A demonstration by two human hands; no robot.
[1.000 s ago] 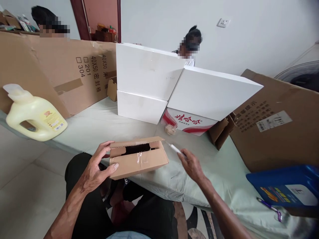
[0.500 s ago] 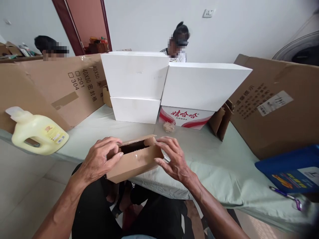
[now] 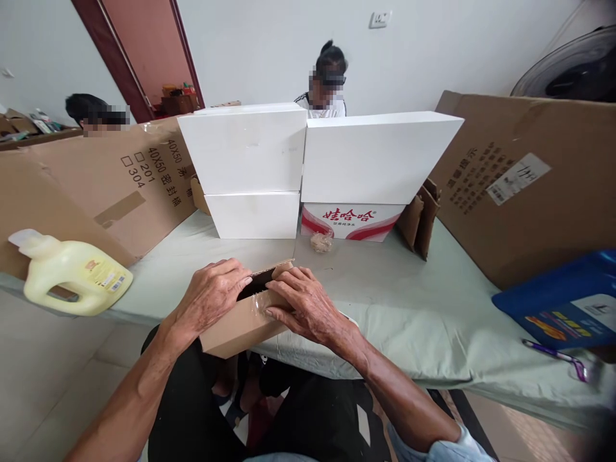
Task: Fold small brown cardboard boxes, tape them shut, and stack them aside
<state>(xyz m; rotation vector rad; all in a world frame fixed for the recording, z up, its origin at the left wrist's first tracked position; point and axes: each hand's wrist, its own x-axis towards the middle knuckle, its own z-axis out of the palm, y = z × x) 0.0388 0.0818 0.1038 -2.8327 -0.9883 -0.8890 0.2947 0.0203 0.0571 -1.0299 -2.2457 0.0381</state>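
A small brown cardboard box [image 3: 238, 324] with clear tape on it rests at the near edge of the pale green table cover [image 3: 409, 301]. My left hand [image 3: 214, 295] grips its left end, fingers curled over the top opening. My right hand [image 3: 305, 305] presses on the right part of the top, fingers curled over the flap. A dark slot of the opening shows between my two hands. The white pen seen earlier is mostly hidden under my right hand.
White boxes [image 3: 245, 147] [image 3: 375, 154] stand stacked at the table's middle over a red-and-white carton [image 3: 351, 221]. Large cardboard sheets [image 3: 520, 186] [image 3: 96, 186] flank both sides. A yellow jug [image 3: 72, 273] lies left, a blue container [image 3: 563, 301] and purple razor [image 3: 558, 356] right. Two people sit behind.
My right hand put down the white pen and came onto the box's top. My left hand shifted from the box's side to its top. The view swung to the right.
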